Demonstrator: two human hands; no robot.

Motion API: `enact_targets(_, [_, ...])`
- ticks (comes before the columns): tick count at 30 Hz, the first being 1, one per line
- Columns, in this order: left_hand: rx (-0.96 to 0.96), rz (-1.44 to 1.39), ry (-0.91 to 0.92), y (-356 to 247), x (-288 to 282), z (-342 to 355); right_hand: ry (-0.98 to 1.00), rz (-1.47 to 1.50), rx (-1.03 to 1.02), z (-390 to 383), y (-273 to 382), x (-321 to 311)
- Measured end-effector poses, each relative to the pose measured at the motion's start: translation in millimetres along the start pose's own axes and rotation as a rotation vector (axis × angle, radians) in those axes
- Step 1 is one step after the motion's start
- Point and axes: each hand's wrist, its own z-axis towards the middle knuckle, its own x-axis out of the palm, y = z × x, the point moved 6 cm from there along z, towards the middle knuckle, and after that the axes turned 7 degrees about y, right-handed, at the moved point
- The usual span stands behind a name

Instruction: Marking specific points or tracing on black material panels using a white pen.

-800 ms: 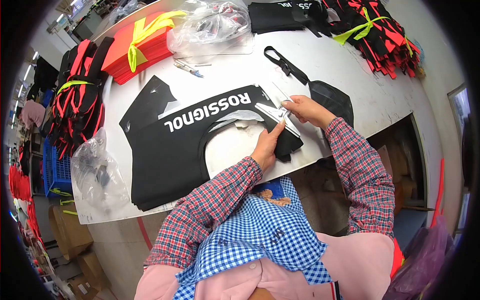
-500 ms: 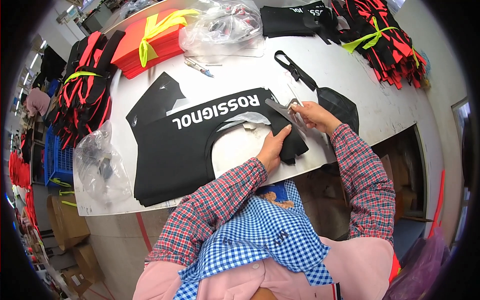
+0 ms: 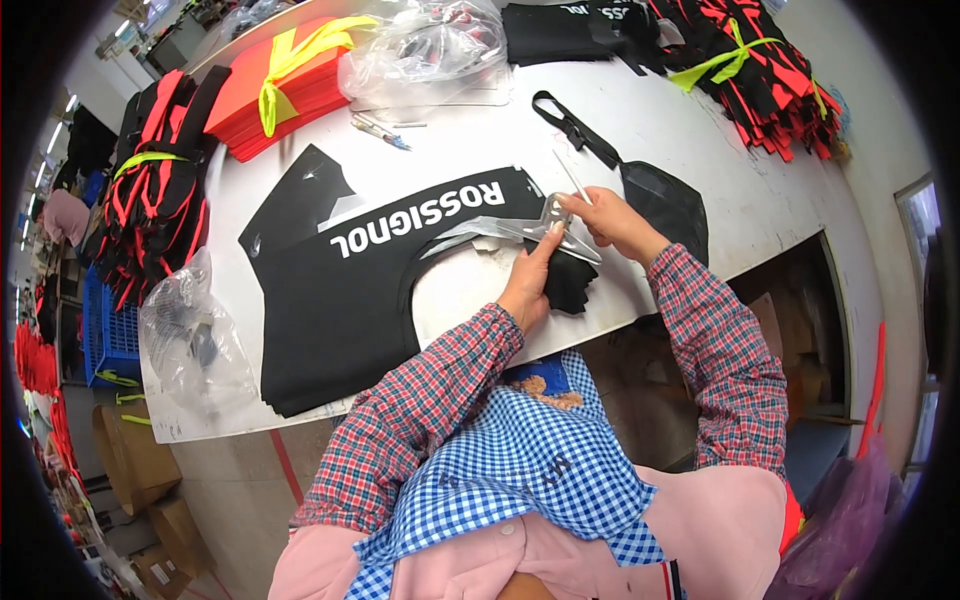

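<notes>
At the far left of the tabletop [image 3: 480, 140], a black-and-red strip bundle [image 3: 145, 225] is secured by a yellow band. A clear plastic bag [image 3: 195, 335] lies near the left edge. Next along the far side stands a red stack [image 3: 285, 105] with a yellow tie; just nearer lie slim pen-like tools [image 3: 378, 130].

Black panels [image 3: 325, 320] with white lettering occupy the middle, lying flat in a pile. Their long upper band runs from the left body up and to the right, above a curved cutout, then bends down toward the near edge, where layered edges fan out.

The left hand [image 3: 528, 285] is positioned at the right side of the cutout, thumb extended up against a translucent flat piece [image 3: 556, 212]. Its other fingers are largely hidden; whether this grip is closed cannot be told.

The right hand [image 3: 615, 220] has thumb and forefinger pinched on the upper part of the flat piece. A slender white stick [image 3: 571, 175] projects from this hand, up and to the left.

Critical relation: the main body of the panels lies left of both grips, and the left hand is nearer to it. The flat piece sits between the hands, over the bend.

Right of the hands lies a black pouch [image 3: 668, 210].
</notes>
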Motion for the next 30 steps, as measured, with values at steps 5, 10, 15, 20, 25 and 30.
enact_targets(5, [-0.024, 0.054, 0.016, 3.2, -4.2, -1.4, 0.159, 0.148, 0.197, 14.6, -22.7, -10.7])
enact_targets(10, [-0.061, 0.044, 0.087, 2.6, 0.1, -6.9, 0.197, 0.179, 0.171, 17.2, -16.8, -3.2])
enact_targets(15, [-0.066, 0.018, 0.058, 6.9, -2.4, -9.7, 0.007, 0.282, 0.064, 12.9, -20.6, -19.0])
enact_targets(20, [-0.07, -0.093, 0.025, 11.4, -1.4, -17.5, -0.195, 0.547, -0.047, 4.2, -40.1, -42.9])
enact_targets(25, [-0.045, -0.074, 0.011, 15.5, -5.6, -13.6, -0.317, 0.62, -0.108, 2.1, -46.4, -40.2])
enact_targets(30, [-0.022, -0.052, 0.025, 17.4, -5.0, -11.5, -0.511, 0.673, -0.182, 2.7, -58.7, -43.6])
